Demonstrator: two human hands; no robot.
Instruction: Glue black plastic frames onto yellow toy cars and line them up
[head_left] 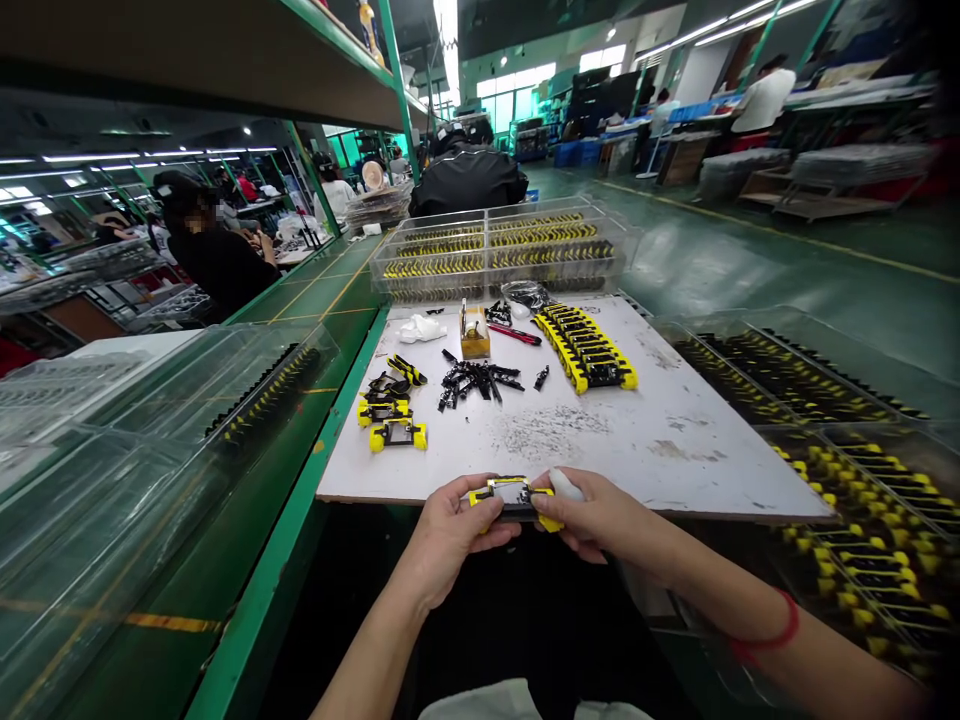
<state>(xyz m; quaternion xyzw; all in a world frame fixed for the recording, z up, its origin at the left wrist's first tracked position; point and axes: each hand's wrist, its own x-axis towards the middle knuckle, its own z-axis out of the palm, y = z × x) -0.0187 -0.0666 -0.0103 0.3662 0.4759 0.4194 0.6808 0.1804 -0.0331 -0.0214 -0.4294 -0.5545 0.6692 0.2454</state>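
Between my two hands, at the board's near edge, is a black-and-yellow plastic part [514, 512] with yellow ends and an open middle. My left hand [448, 522] is closed round its left end, thumb on top. The right end is pinched by my right hand [606, 512], which also has a white rounded object [567, 485] tucked by the thumb and forefinger; its kind I cannot make out. Two similar yellow-ended parts [398, 435] lie on the left of the white board [600, 455]. Farther back is a loose pile of small black pieces [480, 382].
A row of yellow-and-black parts [586, 345] stands at the board's right rear. Near it are a red tool [514, 334], a small box [475, 335] and crumpled white tissue [421, 328]. Clear trays [495, 255] of parts stand behind and on both sides. Co-workers sit ahead and left.
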